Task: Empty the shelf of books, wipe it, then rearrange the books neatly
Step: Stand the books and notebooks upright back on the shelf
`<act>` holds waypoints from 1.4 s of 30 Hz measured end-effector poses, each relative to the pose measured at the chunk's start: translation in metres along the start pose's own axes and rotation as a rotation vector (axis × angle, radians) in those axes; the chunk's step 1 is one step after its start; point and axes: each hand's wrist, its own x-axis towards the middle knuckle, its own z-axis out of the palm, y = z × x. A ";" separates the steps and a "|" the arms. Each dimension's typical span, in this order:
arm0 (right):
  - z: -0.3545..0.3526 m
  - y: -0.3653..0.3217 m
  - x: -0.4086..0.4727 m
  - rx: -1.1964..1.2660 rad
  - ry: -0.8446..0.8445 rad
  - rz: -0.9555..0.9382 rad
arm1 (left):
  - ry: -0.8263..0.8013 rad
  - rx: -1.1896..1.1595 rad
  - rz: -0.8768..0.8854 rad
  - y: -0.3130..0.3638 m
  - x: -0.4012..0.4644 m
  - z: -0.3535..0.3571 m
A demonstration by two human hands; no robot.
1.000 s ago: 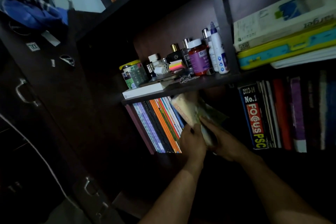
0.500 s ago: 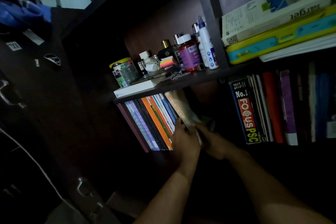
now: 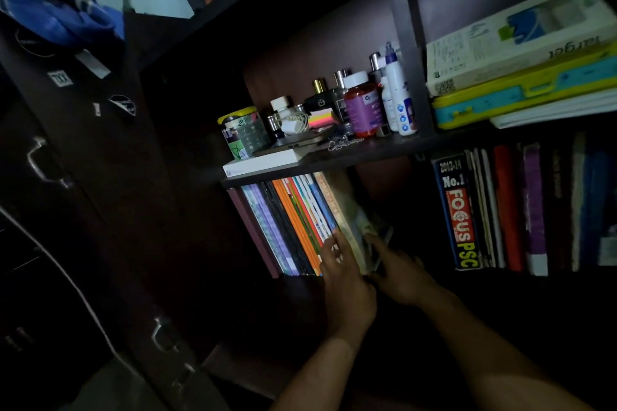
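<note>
Change: a second ago the cream book (image 3: 347, 210) leans out of the row with both hands around its lower end; now it stands pushed in against the leaning row of thin books (image 3: 293, 227), its top under the shelf board (image 3: 334, 162).
Left hand (image 3: 344, 280): fingers lie straight along the spines at the row's right end, pressing them; nothing is curled around a book.
Right hand (image 3: 400, 277): it touches the lower right edge of the cream book; the shelf is too dark to tell whether the fingers pinch it or only push.
Where the books are: the thin books and the cream one stand in the lower left compartment, tilted to the left; more books with a "Focus PSC" spine (image 3: 459, 210) fill the compartment to the right.
Above: bottles (image 3: 394, 90), a tin (image 3: 238, 130) and a white box (image 3: 263, 163) sit on the shelf board.
Meaning for the task: this looks like the rearranging stage, with one more book seated in the row. The gap to its right probably takes further books.
Risk: the slanted row may slide once the left hand lets go.
</note>
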 end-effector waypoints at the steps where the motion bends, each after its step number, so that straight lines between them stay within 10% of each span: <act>1: -0.001 -0.003 -0.006 0.010 0.024 0.008 | -0.030 -0.035 -0.026 0.006 0.000 -0.005; 12: -0.079 -0.049 -0.175 0.428 0.308 0.058 | -0.340 -0.485 -0.021 0.112 -0.050 -0.050; 34: -0.262 -0.068 -0.682 -0.398 0.755 0.867 | -1.296 -0.695 0.626 0.432 -0.365 -0.038; 42: -0.314 -0.035 -0.812 -0.423 0.793 1.328 | -1.023 -0.551 1.002 0.458 -0.417 -0.025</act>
